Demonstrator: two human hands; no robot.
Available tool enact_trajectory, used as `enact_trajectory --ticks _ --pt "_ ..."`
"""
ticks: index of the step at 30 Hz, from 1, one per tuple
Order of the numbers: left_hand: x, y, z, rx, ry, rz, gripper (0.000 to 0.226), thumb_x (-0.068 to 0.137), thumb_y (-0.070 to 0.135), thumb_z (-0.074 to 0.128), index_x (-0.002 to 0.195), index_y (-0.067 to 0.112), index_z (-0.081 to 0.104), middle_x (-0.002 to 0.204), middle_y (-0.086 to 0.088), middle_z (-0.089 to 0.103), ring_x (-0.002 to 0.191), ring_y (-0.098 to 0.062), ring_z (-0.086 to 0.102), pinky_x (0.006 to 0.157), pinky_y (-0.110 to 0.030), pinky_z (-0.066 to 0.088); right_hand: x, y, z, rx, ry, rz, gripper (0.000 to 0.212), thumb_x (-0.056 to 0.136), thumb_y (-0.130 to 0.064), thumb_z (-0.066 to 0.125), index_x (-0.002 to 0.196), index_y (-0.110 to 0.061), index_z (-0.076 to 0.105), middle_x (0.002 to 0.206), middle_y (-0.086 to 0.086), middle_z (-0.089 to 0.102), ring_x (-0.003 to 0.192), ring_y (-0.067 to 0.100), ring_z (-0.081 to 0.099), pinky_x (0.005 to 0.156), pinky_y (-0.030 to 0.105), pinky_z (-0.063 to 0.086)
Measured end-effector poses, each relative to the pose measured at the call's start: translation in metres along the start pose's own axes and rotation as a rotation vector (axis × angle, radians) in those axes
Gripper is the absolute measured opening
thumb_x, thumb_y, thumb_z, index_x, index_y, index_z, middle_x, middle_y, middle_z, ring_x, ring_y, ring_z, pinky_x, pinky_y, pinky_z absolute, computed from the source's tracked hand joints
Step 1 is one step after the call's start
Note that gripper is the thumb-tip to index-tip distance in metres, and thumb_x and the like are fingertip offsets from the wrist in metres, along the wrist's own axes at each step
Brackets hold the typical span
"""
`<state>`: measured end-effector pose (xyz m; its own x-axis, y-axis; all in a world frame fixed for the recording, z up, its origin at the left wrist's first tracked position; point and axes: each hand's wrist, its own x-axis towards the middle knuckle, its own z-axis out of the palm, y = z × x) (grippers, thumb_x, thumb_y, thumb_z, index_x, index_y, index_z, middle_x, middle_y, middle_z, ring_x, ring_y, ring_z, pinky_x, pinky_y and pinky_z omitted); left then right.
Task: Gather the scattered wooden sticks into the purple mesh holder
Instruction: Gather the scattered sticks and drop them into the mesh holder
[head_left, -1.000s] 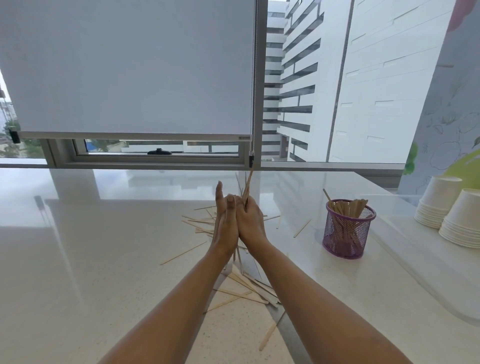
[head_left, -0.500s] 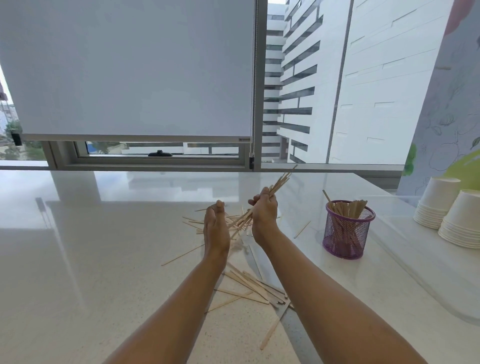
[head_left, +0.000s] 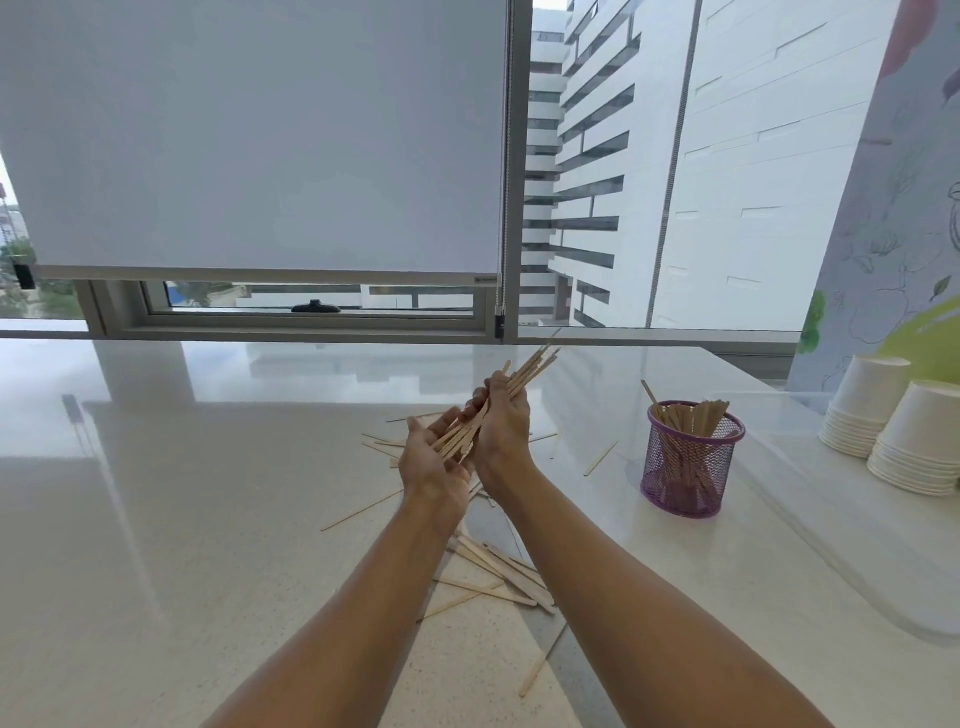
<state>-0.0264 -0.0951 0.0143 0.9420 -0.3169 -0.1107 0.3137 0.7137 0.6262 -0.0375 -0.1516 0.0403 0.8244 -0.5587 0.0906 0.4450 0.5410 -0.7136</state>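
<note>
- Desk (head_left: 182, 519): white, glossy, below a window with the blind (head_left: 249, 135) lowered.
- Paper cup stacks (head_left: 893, 431): far right.
- Purple mesh holder (head_left: 688, 460): upright, part-filled, right of both hands.
- Right hand (head_left: 501, 423): closed around stick bundle (head_left: 498, 400), raised off desk.
- Left hand (head_left: 434, 462): open, palm up, touching the bundle's lower ends.
- Loose sticks (head_left: 498, 569): beneath forearms, partly hidden.

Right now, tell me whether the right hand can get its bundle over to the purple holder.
Probably yes. The right hand grips the stick bundle above the table, and the purple mesh holder stands to its right with nothing between; its top is partly filled.

holder (head_left: 691, 462) right of sticks (head_left: 498, 569) (counter (head_left: 182, 519))
</note>
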Motion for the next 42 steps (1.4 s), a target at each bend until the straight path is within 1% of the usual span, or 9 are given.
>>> enact_trajectory --ticks 6,11,18,21,26,30,35,38,42 --pt "-0.011 0.0 0.006 0.035 -0.018 -0.135 0.054 0.1 0.042 0.024 0.087 0.003 0.059 0.079 -0.011 0.065 0.075 -0.022 0.063 0.072 -0.032 0.053 -0.007 0.014 -0.001 -0.107 -0.012 0.02 0.007 0.092 -0.014 0.054 0.086 -0.015 0.053 0.061 0.0 0.055 0.053 0.013 0.053 0.052 0.028 0.044" --pt "-0.013 0.001 0.007 0.001 -0.013 -0.151 0.053 0.101 0.04 0.025 0.087 0.002 0.059 0.071 -0.011 0.067 0.071 -0.022 0.064 0.068 -0.032 0.054 -0.004 0.009 -0.002 -0.096 -0.023 -0.026 0.02 0.088 -0.026 0.061 0.074 -0.013 0.055 0.057 -0.002 0.056 0.052 0.013 0.056 0.056 0.028 0.048" --pt "-0.015 -0.001 0.008 -0.007 -0.016 -0.09 0.042 0.102 0.022 0.027 0.081 0.006 0.061 0.062 -0.007 0.069 0.056 -0.018 0.068 0.053 -0.026 0.058 -0.005 0.017 -0.001 -0.109 -0.048 -0.02 0.037 0.091 -0.032 0.056 0.059 -0.016 0.059 0.048 -0.003 0.058 0.047 0.011 0.055 0.054 0.027 0.048" --pt "-0.014 -0.001 0.008 0.051 -0.031 -0.081 0.044 0.102 0.028 0.028 0.081 0.007 0.062 0.063 -0.006 0.069 0.062 -0.018 0.067 0.063 -0.03 0.056 -0.005 0.012 -0.003 -0.139 -0.044 0.008 0.036 0.094 -0.033 0.052 0.063 -0.013 0.054 0.048 -0.002 0.055 0.042 0.01 0.053 0.049 0.025 0.047" --pt "-0.007 -0.006 0.003 0.497 -0.024 0.035 0.038 0.1 0.03 0.033 0.087 0.007 0.06 0.087 -0.011 0.066 0.082 -0.021 0.062 0.084 -0.037 0.048 -0.002 -0.016 -0.011 -0.288 0.001 -0.068 0.033 0.097 -0.029 0.045 0.069 -0.013 0.049 0.054 -0.001 0.043 0.036 0.004 0.039 0.045 0.02 0.039" --pt "0.0 -0.013 -0.012 1.157 -0.05 0.358 0.026 0.096 0.03 0.044 0.106 0.013 0.061 0.114 -0.006 0.062 0.099 -0.017 0.053 0.077 -0.029 0.041 0.006 -0.051 -0.023 -0.394 0.049 -0.195 0.031 0.097 -0.027 0.045 0.069 -0.014 0.047 0.057 -0.001 0.041 0.033 0.0 0.037 0.044 0.02 0.036" --pt "0.01 -0.022 -0.027 1.815 -0.191 0.436 0.035 0.091 0.042 0.048 0.117 0.02 0.058 0.138 -0.004 0.046 0.133 -0.021 0.033 0.109 -0.041 0.026 0.022 -0.101 -0.046 -0.566 0.15 -0.391 0.032 0.097 -0.032 0.044 0.068 -0.018 0.046 0.058 -0.003 0.042 0.042 0.006 0.037 0.037 0.016 0.033" --pt "0.012 -0.025 -0.033 1.99 -0.223 0.369 0.047 0.09 0.048 0.046 0.13 0.023 0.047 0.15 -0.002 0.03 0.143 -0.021 0.016 0.115 -0.05 0.01 0.032 -0.127 -0.057 -0.648 0.24 -0.507 0.034 0.098 -0.031 0.044 0.066 -0.02 0.044 0.059 -0.002 0.042 0.045 0.008 0.039 0.043 0.02 0.034" --pt "0.012 -0.027 -0.037 2.037 -0.261 0.304 0.057 0.09 0.051 0.044 0.139 0.023 0.036 0.154 -0.002 0.023 0.144 -0.021 0.014 0.115 -0.055 0.009 0.04 -0.153 -0.08 -0.823 0.351 -0.642 0.034 0.098 -0.03 0.044 0.065 -0.023 0.043 0.062 -0.004 0.046 0.056 0.009 0.041 0.057 0.027 0.033"
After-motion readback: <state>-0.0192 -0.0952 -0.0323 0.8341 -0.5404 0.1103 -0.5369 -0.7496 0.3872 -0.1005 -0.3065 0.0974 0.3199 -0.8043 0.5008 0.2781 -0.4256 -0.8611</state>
